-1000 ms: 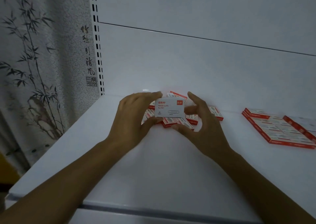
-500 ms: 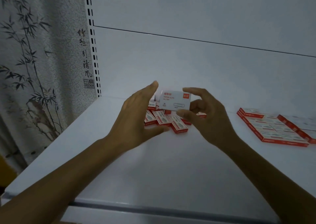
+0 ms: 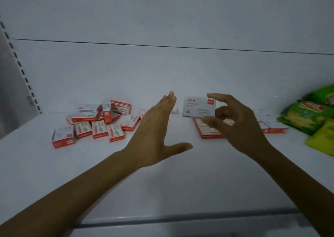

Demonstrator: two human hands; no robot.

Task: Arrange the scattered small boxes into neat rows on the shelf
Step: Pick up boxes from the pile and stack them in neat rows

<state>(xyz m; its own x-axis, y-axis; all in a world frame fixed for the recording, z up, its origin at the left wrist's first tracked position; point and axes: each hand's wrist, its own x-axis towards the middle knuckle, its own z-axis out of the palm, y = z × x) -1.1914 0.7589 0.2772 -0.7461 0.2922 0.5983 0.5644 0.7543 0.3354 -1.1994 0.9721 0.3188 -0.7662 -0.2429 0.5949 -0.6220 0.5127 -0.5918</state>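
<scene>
Near the back left corner of the white metal shelf, the jumble of small red-and-white cardboard boxes lies untidy, some flat, some tipped on others. A second ago both hands held one box right above that heap. Now the left hand has let go and hangs released in the middle of the shelf, fingers straight and thumb spread, touching nothing. The white paper-clip box with a red corner patch has travelled to the right and is in the air, upright, pinched between thumb and fingers of the right hand. Below it lies the flat, neat block of red-edged boxes, partly hidden by that hand. So the hand-over looks done, and this box seems bound for the tidy rows. Green snack packets have come into view at the shelf's right edge.
</scene>
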